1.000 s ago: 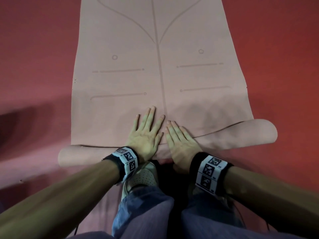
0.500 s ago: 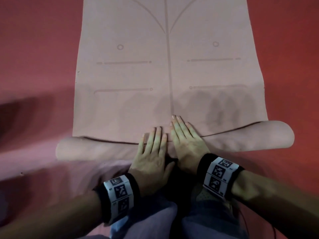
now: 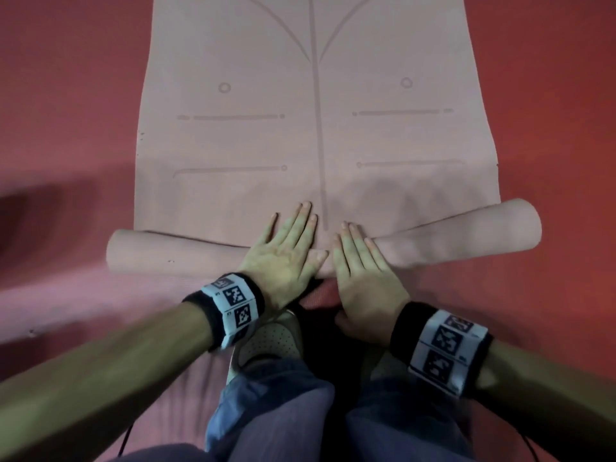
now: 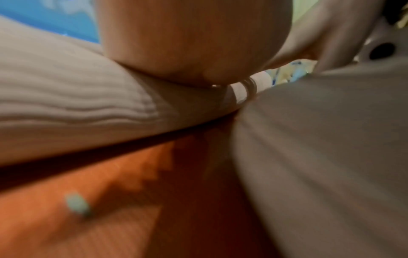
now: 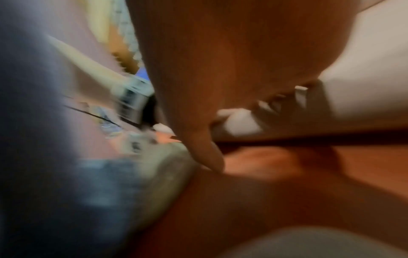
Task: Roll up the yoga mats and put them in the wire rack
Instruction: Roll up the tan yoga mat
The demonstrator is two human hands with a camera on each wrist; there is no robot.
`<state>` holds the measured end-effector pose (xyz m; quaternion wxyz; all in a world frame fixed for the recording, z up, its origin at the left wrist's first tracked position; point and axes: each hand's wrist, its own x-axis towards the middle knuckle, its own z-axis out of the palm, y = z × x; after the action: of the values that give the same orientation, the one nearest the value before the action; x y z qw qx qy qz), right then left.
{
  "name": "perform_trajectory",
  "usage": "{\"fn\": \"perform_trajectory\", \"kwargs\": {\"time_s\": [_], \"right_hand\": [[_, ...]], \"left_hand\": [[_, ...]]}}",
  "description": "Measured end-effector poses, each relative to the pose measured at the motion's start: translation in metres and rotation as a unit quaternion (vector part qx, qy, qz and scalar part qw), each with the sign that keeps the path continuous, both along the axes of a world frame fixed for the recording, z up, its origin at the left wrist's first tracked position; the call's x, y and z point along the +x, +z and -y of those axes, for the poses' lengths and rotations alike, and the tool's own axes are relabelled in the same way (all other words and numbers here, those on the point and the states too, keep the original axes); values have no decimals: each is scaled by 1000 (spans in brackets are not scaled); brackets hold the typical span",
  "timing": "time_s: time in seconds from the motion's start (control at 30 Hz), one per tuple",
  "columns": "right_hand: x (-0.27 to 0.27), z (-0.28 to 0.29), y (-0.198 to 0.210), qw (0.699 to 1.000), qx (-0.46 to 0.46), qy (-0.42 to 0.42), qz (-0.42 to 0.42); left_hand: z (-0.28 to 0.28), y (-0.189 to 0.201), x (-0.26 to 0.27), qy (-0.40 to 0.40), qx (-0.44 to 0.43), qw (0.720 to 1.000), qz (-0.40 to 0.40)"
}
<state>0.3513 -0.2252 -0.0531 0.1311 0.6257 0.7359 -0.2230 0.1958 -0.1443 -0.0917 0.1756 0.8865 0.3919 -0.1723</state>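
Note:
A pale pink yoga mat point(image 3: 316, 128) with printed lines lies flat on the red floor and runs away from me. Its near end is rolled into a tube point(image 3: 450, 238) that lies crosswise, skewed so the right end sits farther away. My left hand point(image 3: 286, 251) and right hand point(image 3: 360, 271) press side by side on the middle of the roll, fingers straight, palms down. The left wrist view shows my palm point(image 4: 194, 40) on the ribbed roll point(image 4: 66, 108); the right wrist view is blurred, with the roll point(image 5: 364, 78) beside my palm. No wire rack is in view.
Red floor point(image 3: 66, 95) surrounds the mat on both sides. My knees in blue jeans point(image 3: 276, 411) and a light shoe point(image 3: 270, 341) sit just behind the roll. A thin black cable point(image 3: 125, 438) trails near my left leg.
The roll has moved forward over the flat mat. My left hand drew back half a second ago and has slid forward again onto the roll; the right hand stayed on it.

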Motion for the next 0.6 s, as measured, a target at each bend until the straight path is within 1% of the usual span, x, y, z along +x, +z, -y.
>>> {"fn": "perform_trajectory", "kwargs": {"time_s": [0.07,0.2,0.3,0.37,0.43,0.6], "right_hand": [[4,-14,-2,999,-41,-5,0],[7,-31,-7,997,-69,4,23],[8,-40,-11,997,-51,18,46],[9,-47,-14,998,-24,24,51],[10,-53,-14,998,-25,33,51],[13,-76,-8,997,-47,37,51]], "left_hand": [[-7,1,4,10,9,1000,1],[-3,3,4,38,98,993,51],[22,5,-4,48,136,986,82],[43,5,-8,53,134,986,78],[52,4,-10,60,117,989,69],[23,4,-6,56,90,994,41]]}}
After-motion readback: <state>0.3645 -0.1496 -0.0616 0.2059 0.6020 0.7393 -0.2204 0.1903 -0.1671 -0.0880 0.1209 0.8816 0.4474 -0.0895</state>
